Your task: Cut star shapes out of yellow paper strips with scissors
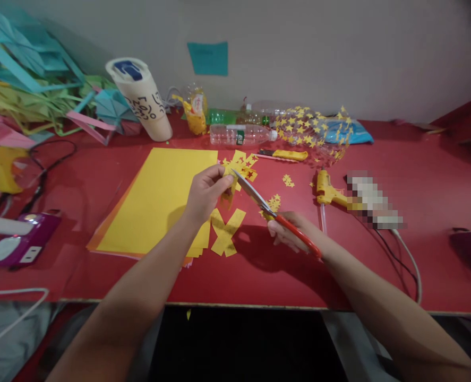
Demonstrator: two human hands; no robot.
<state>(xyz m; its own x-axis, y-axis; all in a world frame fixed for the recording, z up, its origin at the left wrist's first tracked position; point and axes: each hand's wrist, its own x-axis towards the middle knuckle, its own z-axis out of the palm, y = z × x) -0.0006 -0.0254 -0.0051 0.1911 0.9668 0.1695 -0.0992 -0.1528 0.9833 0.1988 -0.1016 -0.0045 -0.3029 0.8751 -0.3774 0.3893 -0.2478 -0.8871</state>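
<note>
Above the table's middle, my left hand [208, 192] pinches a small piece of yellow paper [228, 187]. My right hand [293, 231] is closed around the handles of red-handled scissors [281, 222], whose blades point up and left to the paper piece. Yellow paper strips with star-shaped holes [246, 168] lie just behind the paper. Crossed yellow strips [228, 233] rest below it on the table. Small cut yellow stars [275, 202] are heaped by the scissors, with another little pile of stars [288, 180] farther back. A stack of yellow sheets [155, 201] lies left, partly behind my left forearm.
A yellow glue gun [331, 192] and a yellow cutter knife [285, 155] lie at right and back. Behind stand a white tumbler [143, 101], a clear plastic bottle [241, 135] and a star-covered clear form [310, 130]. Folded paper shapes [40, 69] fill the back left; a purple box [22, 241] sits left.
</note>
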